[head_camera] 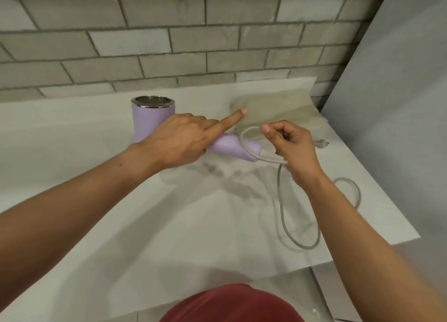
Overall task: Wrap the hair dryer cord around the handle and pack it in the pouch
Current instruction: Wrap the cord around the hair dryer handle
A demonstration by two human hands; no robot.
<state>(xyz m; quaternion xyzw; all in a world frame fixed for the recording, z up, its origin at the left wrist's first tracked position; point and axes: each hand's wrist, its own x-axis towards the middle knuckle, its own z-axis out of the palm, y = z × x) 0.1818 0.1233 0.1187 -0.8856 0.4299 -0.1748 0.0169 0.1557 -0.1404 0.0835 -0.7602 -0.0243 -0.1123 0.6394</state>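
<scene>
A grey brick wall [121, 43] backs a white paper-covered counter [96, 212]. At the counter's far right lies the flat beige-grey fabric pouch [285, 108], with nothing packed in it yet. Left of it is the lilac plastic hair dryer [152, 121], its chrome-rimmed barrel opening up and its handle [232, 146] angled toward the pouch. The left hand [176, 140] holds the handle near the barrel, fingers curled over it and the index finger stuck out straight. The right hand [295, 147] pinches the pale grey rubber cord [284, 220] between thumb and fingertips just past the handle's end. One loop crosses the handle, which looks like the first turn. Most of the cord trails slack on the counter, and its plug [321, 144] lies beside the pouch.

To wind well, keep the handle steady and lay each turn snug beside the last, working toward the barrel. Let slack feed through the pinch under light tension, without yanking where the cord leaves the handle.
</scene>
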